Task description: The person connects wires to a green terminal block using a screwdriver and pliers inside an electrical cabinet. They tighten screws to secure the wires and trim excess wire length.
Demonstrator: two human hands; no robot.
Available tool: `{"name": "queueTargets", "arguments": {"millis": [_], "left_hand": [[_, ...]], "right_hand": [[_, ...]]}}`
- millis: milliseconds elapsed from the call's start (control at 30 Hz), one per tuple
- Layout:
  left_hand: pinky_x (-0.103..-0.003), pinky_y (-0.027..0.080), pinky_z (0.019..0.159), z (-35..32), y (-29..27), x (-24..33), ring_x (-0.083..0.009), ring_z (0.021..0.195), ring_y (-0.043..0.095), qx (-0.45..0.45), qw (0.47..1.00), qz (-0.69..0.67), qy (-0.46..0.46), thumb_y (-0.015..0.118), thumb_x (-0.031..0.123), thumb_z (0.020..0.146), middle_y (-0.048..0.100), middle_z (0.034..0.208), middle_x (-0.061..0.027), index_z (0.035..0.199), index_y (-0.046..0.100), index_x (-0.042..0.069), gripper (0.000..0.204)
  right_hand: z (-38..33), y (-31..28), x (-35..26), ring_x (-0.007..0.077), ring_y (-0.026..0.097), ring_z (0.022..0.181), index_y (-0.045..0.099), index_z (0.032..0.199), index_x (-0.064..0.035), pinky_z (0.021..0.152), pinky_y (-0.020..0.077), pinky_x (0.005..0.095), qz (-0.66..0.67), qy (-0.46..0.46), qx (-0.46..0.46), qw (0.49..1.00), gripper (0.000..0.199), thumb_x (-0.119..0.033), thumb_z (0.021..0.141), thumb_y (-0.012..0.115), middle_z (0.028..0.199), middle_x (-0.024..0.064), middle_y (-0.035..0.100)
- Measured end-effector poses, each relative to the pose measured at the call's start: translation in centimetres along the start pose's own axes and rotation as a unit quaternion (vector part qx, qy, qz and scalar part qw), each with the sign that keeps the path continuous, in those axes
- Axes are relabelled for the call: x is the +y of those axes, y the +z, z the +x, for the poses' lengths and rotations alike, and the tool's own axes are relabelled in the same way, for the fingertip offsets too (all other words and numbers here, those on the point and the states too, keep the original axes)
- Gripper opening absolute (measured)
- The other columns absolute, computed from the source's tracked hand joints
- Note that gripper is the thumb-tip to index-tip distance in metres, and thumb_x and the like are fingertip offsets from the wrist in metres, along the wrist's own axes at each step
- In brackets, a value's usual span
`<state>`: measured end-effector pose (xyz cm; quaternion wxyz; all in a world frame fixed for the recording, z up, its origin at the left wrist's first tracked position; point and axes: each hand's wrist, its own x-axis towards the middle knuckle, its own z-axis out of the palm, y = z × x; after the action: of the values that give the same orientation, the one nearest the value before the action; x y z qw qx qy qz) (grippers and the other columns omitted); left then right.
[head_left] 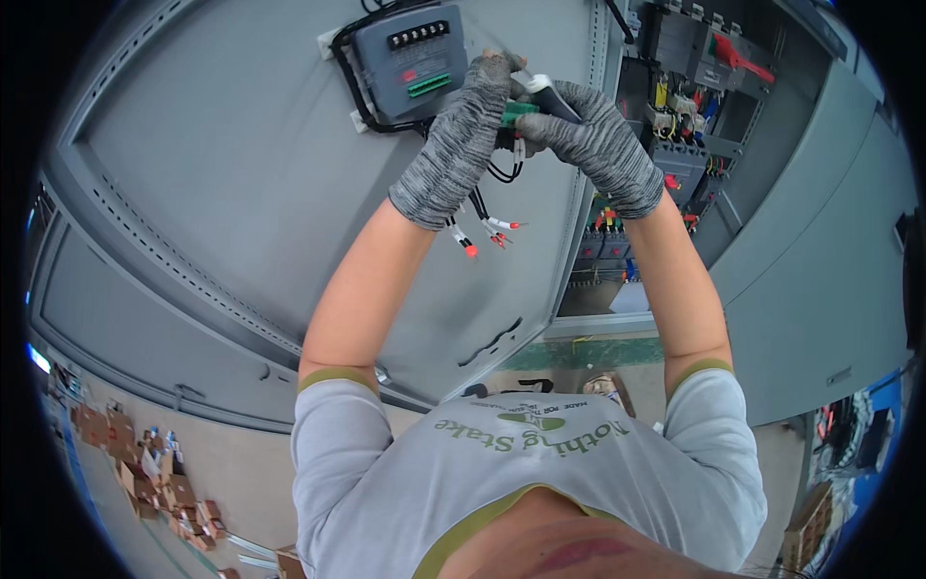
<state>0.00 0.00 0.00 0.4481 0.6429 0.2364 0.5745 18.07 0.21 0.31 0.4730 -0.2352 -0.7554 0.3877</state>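
Observation:
My left hand (473, 121), in a grey knitted glove with bare fingertips, is closed at the edge of a green terminal plug (521, 113); its grip is partly hidden. My right hand (598, 135), gloved alike, is wrapped round a screwdriver (554, 97) with a dark handle and a white collar. The tool's front end points up and left toward my left fingertips. Black wires (506, 174) hang below the plug. Several loose wire ends with white sleeves and red ferrules (500, 232) dangle under my left wrist. Left of my hands, a grey controller module (410, 66) sits on the cabinet door.
The grey cabinet door (222, 145) spans the left, with a black wire bundle (347, 87) round the module. On the right, the open cabinet holds breakers (680, 164), coloured wires and a red rotary handle (743, 58). Cardboard boxes (174, 487) lie on the floor at lower left.

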Motion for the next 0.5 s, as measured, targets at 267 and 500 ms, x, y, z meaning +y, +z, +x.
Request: {"name": "queueTargets", "arguments": {"millis": [267,500], "left_hand": [[-0.031,0.05,0.085,-2.2,-0.8,-0.2,-0.0148,0.089,0.063,-0.024,0.989,0.144,-0.005,0.062,0.019,0.092,0.065,0.094,-0.0086,0.113,0.06,-0.001,0.029],[-0.029,0.049,0.08,-2.2,-1.0,0.4,-0.0131,0.08,0.062,-0.05,0.995,0.081,-0.037,0.063,0.018,0.091,0.065,0.09,-0.0048,0.111,0.062,-0.001,0.027]], "right_hand": [[1.6,0.0,2.9,0.0047,0.041,0.048,0.061,0.095,-0.0016,0.044,0.0323,0.0202,0.259,0.075,0.006,0.963,0.028,-0.028,0.091,0.067,0.062,-0.0019,0.049],[2.8,-1.5,4.7,0.0102,0.052,0.055,0.058,0.109,0.0003,0.054,0.0477,0.0241,0.376,0.092,-0.105,0.916,0.031,-0.026,0.094,0.063,0.073,0.0044,0.058]]}}
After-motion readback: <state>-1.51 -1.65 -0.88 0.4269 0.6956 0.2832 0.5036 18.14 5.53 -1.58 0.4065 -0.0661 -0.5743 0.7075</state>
